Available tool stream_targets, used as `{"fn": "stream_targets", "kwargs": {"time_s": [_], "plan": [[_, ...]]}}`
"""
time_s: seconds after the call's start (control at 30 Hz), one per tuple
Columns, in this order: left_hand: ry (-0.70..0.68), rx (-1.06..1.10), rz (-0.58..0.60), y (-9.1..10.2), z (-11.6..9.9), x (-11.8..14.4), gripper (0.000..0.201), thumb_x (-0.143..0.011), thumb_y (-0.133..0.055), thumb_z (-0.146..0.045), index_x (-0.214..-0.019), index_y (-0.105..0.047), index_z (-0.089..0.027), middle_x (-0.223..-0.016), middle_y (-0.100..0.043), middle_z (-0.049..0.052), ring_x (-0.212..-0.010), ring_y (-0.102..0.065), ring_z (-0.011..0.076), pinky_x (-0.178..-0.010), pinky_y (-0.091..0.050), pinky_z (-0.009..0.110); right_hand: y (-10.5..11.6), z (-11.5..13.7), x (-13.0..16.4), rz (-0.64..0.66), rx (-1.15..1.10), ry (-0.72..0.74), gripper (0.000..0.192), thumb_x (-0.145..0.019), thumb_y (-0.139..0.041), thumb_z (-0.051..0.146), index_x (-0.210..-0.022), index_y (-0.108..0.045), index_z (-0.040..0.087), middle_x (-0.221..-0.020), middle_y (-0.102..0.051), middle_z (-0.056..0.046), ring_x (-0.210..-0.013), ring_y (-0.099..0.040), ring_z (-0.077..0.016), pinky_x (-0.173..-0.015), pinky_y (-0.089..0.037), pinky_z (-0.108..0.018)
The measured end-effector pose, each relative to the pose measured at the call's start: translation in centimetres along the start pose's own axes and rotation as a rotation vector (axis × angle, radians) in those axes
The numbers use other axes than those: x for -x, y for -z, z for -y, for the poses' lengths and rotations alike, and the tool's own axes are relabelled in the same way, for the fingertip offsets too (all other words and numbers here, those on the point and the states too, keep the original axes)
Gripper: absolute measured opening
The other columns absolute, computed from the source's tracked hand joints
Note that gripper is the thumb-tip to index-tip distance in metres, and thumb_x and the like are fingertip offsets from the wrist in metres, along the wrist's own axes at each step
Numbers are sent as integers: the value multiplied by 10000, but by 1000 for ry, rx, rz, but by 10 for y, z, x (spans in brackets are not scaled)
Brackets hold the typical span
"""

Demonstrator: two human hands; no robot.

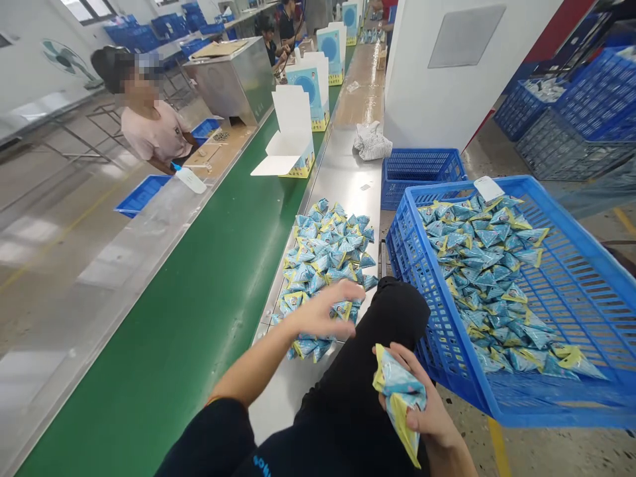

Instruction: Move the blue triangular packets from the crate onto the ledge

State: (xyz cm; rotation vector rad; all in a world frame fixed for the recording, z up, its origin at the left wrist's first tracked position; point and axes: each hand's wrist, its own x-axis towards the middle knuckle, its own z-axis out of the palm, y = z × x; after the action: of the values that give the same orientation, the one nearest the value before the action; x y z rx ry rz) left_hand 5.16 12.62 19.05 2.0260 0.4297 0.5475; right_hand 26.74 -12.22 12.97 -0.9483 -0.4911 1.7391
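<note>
Nearest the camera, the right hand was closed around a small bunch of blue-and-yellow triangular packets, held low over the person's dark-clad knee. How many it held I could not tell; at least 2 showed, one drooping below the palm. The left hand reached out over the near end of the packet pile on the steel side table, fingers spread wide and slightly blurred, with a packet just under the fingertips (whether it was pinched or only touched could not be made out).

To the right, a tilted blue crate held many more of the same packets, heaped toward its lower edge. Beside the pile ran the green conveyor belt, carrying an open white carton further along, then more cartons. A second, emptier blue basket and a striped cloth lay beyond the pile. Across the belt stood another person in a pink top.

As a judgement: the drooping packet in the right hand looked the likeliest to slip, since the fist was already full. The spread left hand could also sweep loose packets off the table's near edge, and the crate's tilt might let its heap slide.
</note>
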Motion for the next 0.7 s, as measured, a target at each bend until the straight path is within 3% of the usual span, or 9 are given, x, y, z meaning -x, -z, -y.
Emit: {"fn": "stream_targets", "kwargs": {"time_s": [0.03, 0.1, 0.2, 0.33, 0.4, 0.47, 0.5, 0.63, 0.7], "plan": [[-57, 43, 125, -15, -18, 16, 603, -874, -767, -622, -1398, -656, -346, -1463, -649, 63, -1308, -664, 330, -1123, -565, 506, -6, 6, -7, 26, 5, 20, 1220, -524, -1066, 593, -1585, -505, 378, -1607, -472, -146, -960, -692, -285, -854, -576, -419], [-96, 100, 215, -35, -43, 35, 571, -913, -754, -561, -1444, -641, -382, -1502, -634, 29, -1356, -647, 328, -1150, -556, 482, -18, 12, -20, 96, 41, 40, 1313, -548, -1067, 578, -1657, -393, 381, -1602, -486, -149, -1088, -687, -319, -947, -556, -436], [-74, 91, 208, -42, -56, 43, 458, -970, -691, -486, -1421, -668, -405, -1393, -715, -9, -1298, -692, 296, -1151, -558, 470, -30, 11, -33, 169, 93, 59, 1399, -571, -1046, 621, -1709, -284, 334, -1554, -543, -168, -1262, -638, -373, -1074, -497, -487], [-73, -18, 202, -39, -59, 43, 457, -900, -720, -412, -1352, -695, -479, -1242, -785, -64, -1241, -717, 281, -1157, -553, 491, -37, 5, -36, 245, 152, 52, 1349, -553, -1063, 584, -1678, -367, 321, -1640, -463, -147, -1489, -460, -398, -1197, -392, -492], [-105, -25, 207, -37, -60, 44, 457, -853, -724, -374, -1294, -719, -489, -1163, -804, -65, -1131, -753, 262, -1070, -604, 462, -38, 2, -35, 279, 164, 52, 1329, -557, -1071, 551, -1672, -383, 324, -1672, -413, -141, -1469, -486, -388, -1169, -425, -476], [-147, -24, 177, -29, -58, 44, 425, -814, -753, -384, -1234, -753, -448, -1114, -812, -34, -999, -774, 243, -946, -647, 413, -38, -3, -33, 311, 126, 47, 1358, -587, -1058, 556, -1700, -303, 366, -1665, -400, -159, -1263, -655, -349, -993, -541, -441], [-165, -33, 87, -22, -55, 44, 405, -802, -772, -408, -1206, -768, -405, -1099, -814, -8, -962, -775, 242, -900, -655, 403, -37, -6, -33, 328, 100, 41, 1375, -604, -1052, 558, -1710, -251, 402, -1651, -404, -169, -1127, -713, -310, -879, -568, -403], [-125, -119, -631, 8, -29, 41, 360, -881, -697, -461, -1165, -757, -249, -1054, -794, 77, -960, -764, 257, -875, -639, 438, -30, -19, -30, 363, 38, 29, 1342, -637, -1049, 528, -1689, -216, 502, -1588, -442, -174, -930, -740, -228, -677, -520, -286], [-92, -211, -639, 17, -9, 37, 330, -862, -705, -432, -1133, -757, -252, -1044, -785, 73, -979, -756, 256, -910, -621, 450, -26, -23, -29, 364, 35, 12, 1320, -632, -1052, 523, -1682, -253, 488, -1562, -457, -180, -928, -736, -229, -657, -508, -273]]}}
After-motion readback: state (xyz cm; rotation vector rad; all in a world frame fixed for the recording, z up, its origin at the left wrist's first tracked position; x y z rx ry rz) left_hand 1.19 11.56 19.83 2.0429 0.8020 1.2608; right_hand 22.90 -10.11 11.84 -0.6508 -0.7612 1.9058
